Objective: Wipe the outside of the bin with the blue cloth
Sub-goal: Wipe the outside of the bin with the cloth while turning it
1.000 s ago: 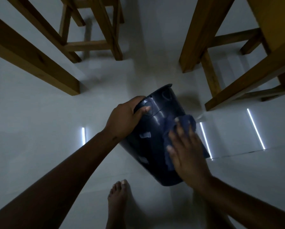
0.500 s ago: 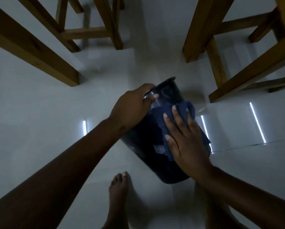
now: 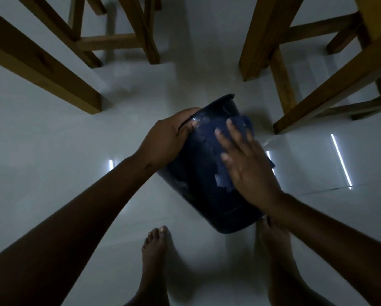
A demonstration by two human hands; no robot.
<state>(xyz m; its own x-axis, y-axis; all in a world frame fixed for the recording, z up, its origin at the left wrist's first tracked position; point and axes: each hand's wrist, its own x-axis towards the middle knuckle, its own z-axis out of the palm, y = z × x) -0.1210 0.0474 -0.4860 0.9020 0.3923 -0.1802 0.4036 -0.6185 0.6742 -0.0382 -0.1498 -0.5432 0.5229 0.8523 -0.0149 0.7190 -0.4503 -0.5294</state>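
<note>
A dark blue plastic bin [image 3: 198, 186] is tilted in the air over a white tiled floor, its rim pointing away from me and its base near my feet. My left hand [image 3: 165, 140] grips the bin's rim on the left side. My right hand [image 3: 244, 164] lies flat on the bin's upper side, fingers spread, pressing the blue cloth [image 3: 240, 123] against the wall. Most of the cloth is hidden under the palm; its edges show past the fingertips and on the right.
Wooden furniture legs [image 3: 52, 74] stand on the left and more wooden legs and rails [image 3: 280, 62] on the right and behind. My bare feet [image 3: 156, 261] are on the glossy floor [image 3: 52, 162] just below the bin. Light strips reflect in the tiles at right.
My right hand with the cloth has slid up the bin's side toward the rim. My left hand keeps its grip on the rim and the bin stays tilted.
</note>
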